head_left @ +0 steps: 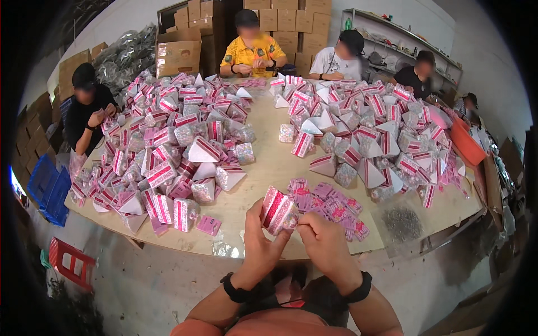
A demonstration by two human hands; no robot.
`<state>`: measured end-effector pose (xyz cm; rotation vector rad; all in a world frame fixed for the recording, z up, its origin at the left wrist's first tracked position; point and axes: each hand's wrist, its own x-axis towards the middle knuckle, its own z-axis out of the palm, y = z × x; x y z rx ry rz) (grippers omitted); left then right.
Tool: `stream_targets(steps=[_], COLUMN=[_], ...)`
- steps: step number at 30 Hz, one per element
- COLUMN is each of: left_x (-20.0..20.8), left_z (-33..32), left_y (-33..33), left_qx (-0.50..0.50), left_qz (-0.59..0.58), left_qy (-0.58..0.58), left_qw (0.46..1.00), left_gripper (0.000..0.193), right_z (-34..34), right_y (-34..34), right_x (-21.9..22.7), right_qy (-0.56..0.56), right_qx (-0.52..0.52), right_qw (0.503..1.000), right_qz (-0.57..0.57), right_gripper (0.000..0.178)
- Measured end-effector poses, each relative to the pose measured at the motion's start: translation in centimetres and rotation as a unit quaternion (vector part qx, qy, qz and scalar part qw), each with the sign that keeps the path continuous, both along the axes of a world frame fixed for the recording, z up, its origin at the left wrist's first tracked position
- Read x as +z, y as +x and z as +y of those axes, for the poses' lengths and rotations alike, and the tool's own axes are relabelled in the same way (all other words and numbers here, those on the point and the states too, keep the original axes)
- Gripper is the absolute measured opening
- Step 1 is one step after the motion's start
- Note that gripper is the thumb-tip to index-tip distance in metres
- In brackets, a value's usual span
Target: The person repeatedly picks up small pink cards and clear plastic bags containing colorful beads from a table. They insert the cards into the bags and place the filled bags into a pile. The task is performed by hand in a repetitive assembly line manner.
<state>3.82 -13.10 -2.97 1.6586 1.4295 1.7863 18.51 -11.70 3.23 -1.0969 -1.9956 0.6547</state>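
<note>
Your left hand (pixel 262 242) is curled around a pink-and-white cake-slice packet (pixel 279 210), thumb to the front, holding it up over the near edge of the worktop (pixel 268 137). Your right hand (pixel 325 239) has thumb and forefinger pressed together at the packet's lower right corner; what sits between them is too small to tell. Just beyond your hands, a loose pile of pink cards (pixel 330 206) lies on the worktop, with a clear bag of small dark pieces (pixel 399 220) to its right. Off to your left lies a single card (pixel 208 225). Farther out you have two big heaps of similar packets, the left heap (pixel 174 140) and the right heap (pixel 367 126), with an orange tub (pixel 469 141) beside the right one. Across from you sits a person in a yellow shirt (pixel 255 50), and behind them cardboard boxes (pixel 287 22) are stacked.
</note>
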Motion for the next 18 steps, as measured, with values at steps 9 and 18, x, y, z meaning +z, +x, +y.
stream_targets(steps=[9, 18], left_x=[0.6, 0.1], left_z=[-0.4, -0.2], left_y=[0.3, 0.2], left_qx=[-0.061, -0.098], left_qz=[-0.060, -0.084], left_qy=[-0.067, -0.091], left_qw=[0.994, 0.987], left_gripper=[0.070, 0.072], right_z=[0.6, 1.3], right_y=[0.7, 1.3], right_x=[-0.4, 0.5], right_qy=[0.025, -0.172], right_qx=[0.029, 0.073], right_qw=[0.999, 0.976], right_qz=[-0.028, 0.108], right_gripper=[0.009, 0.006])
